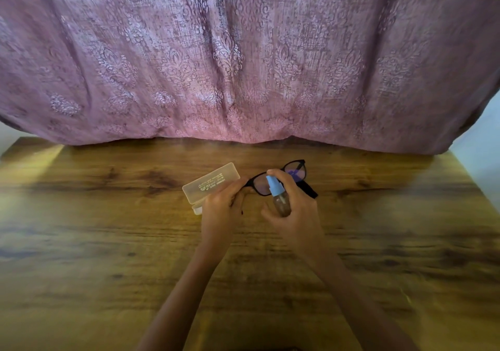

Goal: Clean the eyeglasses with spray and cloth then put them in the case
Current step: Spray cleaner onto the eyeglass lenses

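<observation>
1. Eyeglasses (281, 179) with a black frame are held up just above the wooden tabletop (108, 242), lenses facing the camera; the lens on the right shows a bluish-purple reflection.
2. Left hand (221, 207) is closed on the left end of the frame, fingers wrapped around the corner where the temple meets the front.
3. Right hand (292, 204) grips a small spray bottle (280, 198) with a light blue nozzle and a clear, brownish body. The index finger lies over the top of the nozzle, and the nozzle sits right in front of the left-side lens.
4. Translucent plastic case (211, 183), rectangular with printed lettering on its lid, lies on the tabletop just left of the left hand; the knuckles overlap its near corner in view. A small white piece shows at its near end, too unclear to identify.
5. Dark strip (309, 191) pokes out past the right hand below the glasses; whether it is a temple arm or a cloth cannot be told.
6. Pink-purple patterned curtain (243, 53) hangs behind the far edge of the tabletop.
</observation>
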A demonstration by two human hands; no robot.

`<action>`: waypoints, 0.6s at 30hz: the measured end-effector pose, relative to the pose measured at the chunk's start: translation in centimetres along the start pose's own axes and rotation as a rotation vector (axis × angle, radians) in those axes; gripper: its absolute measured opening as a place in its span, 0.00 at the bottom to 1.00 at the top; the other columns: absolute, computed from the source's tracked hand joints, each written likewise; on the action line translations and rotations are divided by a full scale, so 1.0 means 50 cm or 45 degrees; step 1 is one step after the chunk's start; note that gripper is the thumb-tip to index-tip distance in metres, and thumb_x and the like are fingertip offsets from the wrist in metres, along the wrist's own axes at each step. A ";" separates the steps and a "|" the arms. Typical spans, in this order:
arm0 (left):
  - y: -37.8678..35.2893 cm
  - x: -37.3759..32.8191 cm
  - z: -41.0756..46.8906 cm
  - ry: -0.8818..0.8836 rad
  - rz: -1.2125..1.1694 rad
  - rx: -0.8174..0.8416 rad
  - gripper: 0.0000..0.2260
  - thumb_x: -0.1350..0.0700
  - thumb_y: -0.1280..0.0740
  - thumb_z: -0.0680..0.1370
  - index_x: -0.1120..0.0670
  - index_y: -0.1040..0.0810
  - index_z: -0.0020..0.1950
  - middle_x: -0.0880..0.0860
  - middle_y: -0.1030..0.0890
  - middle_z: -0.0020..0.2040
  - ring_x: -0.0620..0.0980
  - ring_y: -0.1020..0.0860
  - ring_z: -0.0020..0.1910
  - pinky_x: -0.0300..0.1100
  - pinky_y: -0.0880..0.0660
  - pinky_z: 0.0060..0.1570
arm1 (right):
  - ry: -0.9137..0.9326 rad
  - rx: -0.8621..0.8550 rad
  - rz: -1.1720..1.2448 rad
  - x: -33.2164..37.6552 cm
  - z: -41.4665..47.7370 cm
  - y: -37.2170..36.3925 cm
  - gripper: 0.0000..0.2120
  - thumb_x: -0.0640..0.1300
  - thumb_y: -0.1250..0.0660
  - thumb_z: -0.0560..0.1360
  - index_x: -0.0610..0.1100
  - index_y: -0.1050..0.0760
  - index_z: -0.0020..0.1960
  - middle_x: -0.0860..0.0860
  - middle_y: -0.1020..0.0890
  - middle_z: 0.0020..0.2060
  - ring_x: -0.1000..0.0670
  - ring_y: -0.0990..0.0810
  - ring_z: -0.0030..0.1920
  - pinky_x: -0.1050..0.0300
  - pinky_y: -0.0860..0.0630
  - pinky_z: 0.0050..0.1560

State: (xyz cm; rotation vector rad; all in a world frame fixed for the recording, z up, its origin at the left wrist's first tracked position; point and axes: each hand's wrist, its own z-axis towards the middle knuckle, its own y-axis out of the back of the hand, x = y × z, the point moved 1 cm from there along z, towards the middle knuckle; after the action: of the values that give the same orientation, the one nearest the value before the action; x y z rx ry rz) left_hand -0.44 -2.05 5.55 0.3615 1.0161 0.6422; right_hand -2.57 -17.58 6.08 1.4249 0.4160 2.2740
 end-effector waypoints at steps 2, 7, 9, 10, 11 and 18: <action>0.001 -0.003 -0.001 -0.011 0.002 -0.002 0.09 0.65 0.31 0.75 0.58 0.17 0.54 0.53 0.15 0.45 0.49 0.18 0.41 0.46 0.21 0.40 | 0.009 0.032 -0.053 0.004 0.004 0.004 0.28 0.42 0.24 0.69 0.49 0.29 0.66 0.57 0.22 0.50 0.56 0.21 0.43 0.68 0.23 0.42; 0.005 -0.008 -0.004 -0.015 -0.001 -0.027 0.08 0.63 0.30 0.75 0.57 0.17 0.53 0.52 0.15 0.42 0.48 0.19 0.36 0.46 0.22 0.36 | -0.029 -0.010 -0.125 0.011 0.004 0.008 0.26 0.40 0.24 0.69 0.50 0.29 0.64 0.55 0.22 0.43 0.57 0.22 0.39 0.71 0.25 0.40; 0.006 -0.008 -0.004 -0.011 -0.013 -0.031 0.08 0.63 0.30 0.75 0.57 0.17 0.53 0.53 0.16 0.41 0.49 0.20 0.35 0.49 0.22 0.35 | -0.022 -0.033 -0.141 0.013 0.006 0.009 0.26 0.39 0.24 0.68 0.49 0.29 0.63 0.54 0.23 0.42 0.58 0.23 0.37 0.71 0.26 0.40; 0.006 -0.007 -0.005 -0.011 -0.018 -0.032 0.08 0.63 0.31 0.75 0.57 0.17 0.53 0.53 0.16 0.41 0.50 0.19 0.35 0.50 0.22 0.35 | -0.019 -0.037 -0.150 0.013 0.006 0.009 0.26 0.39 0.24 0.68 0.50 0.29 0.62 0.54 0.23 0.41 0.60 0.24 0.36 0.73 0.27 0.39; 0.006 -0.006 -0.006 -0.011 -0.021 -0.032 0.08 0.63 0.31 0.75 0.57 0.17 0.54 0.53 0.16 0.41 0.50 0.19 0.35 0.50 0.22 0.35 | -0.022 -0.039 -0.152 0.012 0.007 0.010 0.26 0.40 0.24 0.68 0.50 0.29 0.63 0.55 0.23 0.41 0.61 0.25 0.35 0.74 0.28 0.38; 0.001 0.002 -0.010 0.062 -0.032 -0.011 0.09 0.62 0.31 0.76 0.58 0.17 0.55 0.53 0.16 0.42 0.51 0.20 0.36 0.51 0.22 0.36 | -0.024 0.045 -0.238 0.005 0.003 0.005 0.28 0.42 0.24 0.68 0.50 0.29 0.66 0.55 0.22 0.44 0.61 0.28 0.38 0.74 0.32 0.38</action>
State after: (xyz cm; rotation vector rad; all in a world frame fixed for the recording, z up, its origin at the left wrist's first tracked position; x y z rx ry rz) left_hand -0.85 -1.93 5.28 0.3266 1.0627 0.6349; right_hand -2.57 -17.67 6.48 1.3624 0.5614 2.1130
